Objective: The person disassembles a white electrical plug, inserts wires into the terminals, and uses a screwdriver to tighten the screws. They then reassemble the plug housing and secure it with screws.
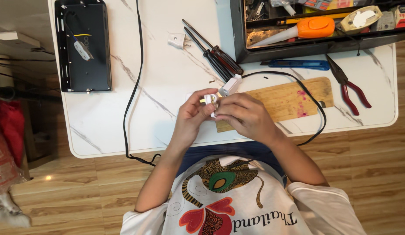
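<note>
Spanning most of the view, a white marble-patterned bench [124, 126] is seen from above, with wooden flooring around it. At its far right edge a black open toolbox [241, 39] is set, an orange-handled tool [315, 27] lying inside it. At the far left a black rectangular metal housing [82, 45] is laid flat. A pale wooden board [294, 99] stained pink is placed at the near edge, and a thin black cable [132, 91] is run across the bench and around the board. Beyond the board a blue utility knife [298, 64] and red-handled pliers [351, 89] are laid; two dark-handled screwdrivers [217, 58] are rested side by side near the middle, with a small white two-pin plug [178, 41] just beside their tips. Above the near edge of the bench a small white plug body [210, 100] is held between both hands. The left hand [190, 119] is closed about it from the left, fingers narrow and pinching. The right hand [246, 115] is curled over it from the right, fingertips pressed on the same piece. A white plug cover [231, 85] is seen just beyond the hands.
</note>
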